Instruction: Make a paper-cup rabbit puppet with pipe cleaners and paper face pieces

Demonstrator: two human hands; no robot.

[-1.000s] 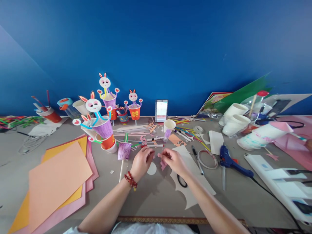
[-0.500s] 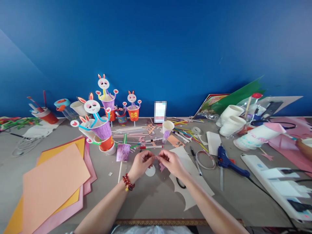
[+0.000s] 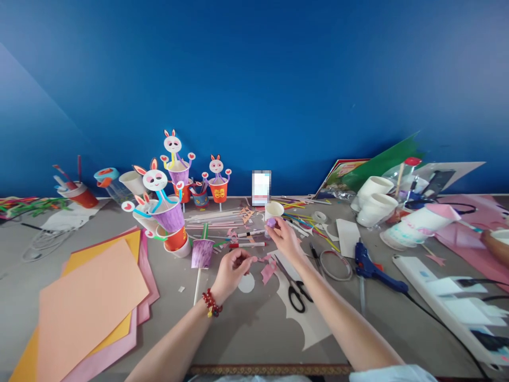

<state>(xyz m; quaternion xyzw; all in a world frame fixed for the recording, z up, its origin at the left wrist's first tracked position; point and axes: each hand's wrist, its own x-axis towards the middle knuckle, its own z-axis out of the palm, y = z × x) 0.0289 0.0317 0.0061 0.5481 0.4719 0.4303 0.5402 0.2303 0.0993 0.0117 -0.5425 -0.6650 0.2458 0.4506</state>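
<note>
My left hand [image 3: 231, 273] is closed in a pinch on a small pink paper piece [image 3: 255, 259]. Just below its fingers a white paper circle [image 3: 246, 283] lies on the table. My right hand [image 3: 283, 237] reaches forward, its fingertips closed around a small purple-topped tube [image 3: 271, 223] in front of a white paper cup [image 3: 274, 208]. Between my hands lies a cut pink paper scrap [image 3: 269, 271]. Black-handled scissors [image 3: 296, 300] rest on a cut white sheet [image 3: 312, 326] under my right forearm.
Coloured paper sheets [image 3: 91, 297] are stacked at left, near rabbit-faced paper cups [image 3: 169, 212]. A purple cup on a stick [image 3: 202, 253] lies beside my left hand. At right are a blue glue gun [image 3: 374, 269], a power strip [image 3: 441, 307] and another person's hand [image 3: 497, 245].
My right hand has left my left hand and moved forward to the purple-topped tube. The scissors and pink scrap show more fully. My left hand keeps its pinch.
</note>
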